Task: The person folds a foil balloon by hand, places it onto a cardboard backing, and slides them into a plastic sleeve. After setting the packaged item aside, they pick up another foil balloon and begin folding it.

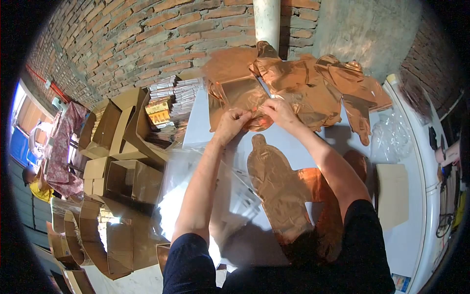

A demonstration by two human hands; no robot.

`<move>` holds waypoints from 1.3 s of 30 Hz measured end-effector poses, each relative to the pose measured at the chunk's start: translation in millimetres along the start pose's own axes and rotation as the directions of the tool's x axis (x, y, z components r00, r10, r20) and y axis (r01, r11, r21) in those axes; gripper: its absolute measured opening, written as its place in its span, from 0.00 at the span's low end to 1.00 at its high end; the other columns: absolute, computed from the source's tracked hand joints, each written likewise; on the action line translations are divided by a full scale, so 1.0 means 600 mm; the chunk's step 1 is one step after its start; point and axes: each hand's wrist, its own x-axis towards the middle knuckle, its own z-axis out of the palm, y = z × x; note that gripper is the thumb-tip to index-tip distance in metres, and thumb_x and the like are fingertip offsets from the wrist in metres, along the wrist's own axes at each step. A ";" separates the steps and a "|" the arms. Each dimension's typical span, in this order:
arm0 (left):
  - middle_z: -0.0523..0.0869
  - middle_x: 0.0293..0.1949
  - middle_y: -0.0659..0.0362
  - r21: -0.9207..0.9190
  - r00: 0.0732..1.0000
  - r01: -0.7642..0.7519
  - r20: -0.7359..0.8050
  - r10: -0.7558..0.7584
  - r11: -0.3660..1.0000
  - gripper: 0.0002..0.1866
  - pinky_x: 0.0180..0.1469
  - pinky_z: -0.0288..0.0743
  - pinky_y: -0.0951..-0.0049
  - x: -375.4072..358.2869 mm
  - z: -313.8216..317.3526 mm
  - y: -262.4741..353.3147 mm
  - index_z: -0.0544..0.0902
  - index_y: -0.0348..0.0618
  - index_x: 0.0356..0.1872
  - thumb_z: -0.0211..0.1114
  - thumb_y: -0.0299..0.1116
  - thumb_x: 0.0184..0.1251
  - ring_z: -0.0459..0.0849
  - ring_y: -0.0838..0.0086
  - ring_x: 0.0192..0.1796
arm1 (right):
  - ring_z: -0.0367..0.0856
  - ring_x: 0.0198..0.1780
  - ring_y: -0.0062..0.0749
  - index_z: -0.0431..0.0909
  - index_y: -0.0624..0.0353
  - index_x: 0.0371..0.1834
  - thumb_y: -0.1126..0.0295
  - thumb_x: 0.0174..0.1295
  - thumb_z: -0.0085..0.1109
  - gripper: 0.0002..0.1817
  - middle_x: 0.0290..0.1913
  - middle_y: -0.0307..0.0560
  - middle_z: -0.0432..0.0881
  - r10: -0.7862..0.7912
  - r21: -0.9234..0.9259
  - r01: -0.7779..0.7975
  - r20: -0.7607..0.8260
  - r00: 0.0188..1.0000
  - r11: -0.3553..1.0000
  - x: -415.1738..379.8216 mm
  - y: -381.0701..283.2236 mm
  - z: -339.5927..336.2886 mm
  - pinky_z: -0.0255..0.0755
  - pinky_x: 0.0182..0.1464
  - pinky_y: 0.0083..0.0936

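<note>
Both my hands are over the white table (232, 152), close together at the near edge of a pile of copper-coloured foil pieces (313, 95). My left hand (232, 125) pinches the edge of a foil piece (245, 95). On the right, my right hand (279, 112) pinches the same area, a short gap from the left. The fingertips of both are bent inward. Below them a flat, rounded foil shape (274, 181) lies on the table, partly in shadow. Clear plastic bags (225, 196) lie under and beside my left forearm.
Open cardboard boxes (122, 171) stand at the left, with stacked printed packets (171, 100) behind. Crumpled clear plastic (391, 137) and a cardboard piece (392, 193) lie at the right. A white pipe (267, 24) stands by the brick wall. Far left, a person in yellow (41, 188) is seen.
</note>
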 end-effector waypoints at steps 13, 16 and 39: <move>0.85 0.27 0.61 -0.127 0.996 0.059 -0.056 -0.066 0.990 0.13 0.30 0.74 0.74 -0.015 0.008 0.035 0.88 0.32 0.40 0.65 0.35 0.79 0.80 0.79 0.27 | 0.76 0.52 0.44 0.84 0.51 0.35 0.66 0.60 0.71 0.05 0.41 0.39 0.84 -0.362 -0.264 0.323 -0.114 0.925 0.909 -0.042 -0.031 -0.030 0.68 0.56 0.40; 0.85 0.27 0.62 -0.179 0.997 0.058 -0.040 -0.066 0.982 0.13 0.30 0.74 0.76 -0.014 0.008 0.030 0.88 0.33 0.43 0.64 0.35 0.80 0.79 0.80 0.27 | 0.77 0.51 0.43 0.84 0.51 0.35 0.66 0.60 0.70 0.05 0.40 0.39 0.83 -0.405 -0.324 0.381 -0.009 0.914 0.866 -0.077 -0.027 -0.024 0.69 0.56 0.40; 0.88 0.29 0.64 -0.106 0.999 0.047 -0.011 -0.048 0.993 0.12 0.32 0.77 0.77 -0.019 0.005 0.035 0.88 0.36 0.45 0.67 0.36 0.78 0.82 0.82 0.28 | 0.83 0.49 0.62 0.79 0.64 0.38 0.61 0.69 0.59 0.14 0.41 0.62 0.86 0.002 -0.377 -0.011 -0.023 1.000 0.926 -0.016 -0.008 0.014 0.75 0.52 0.54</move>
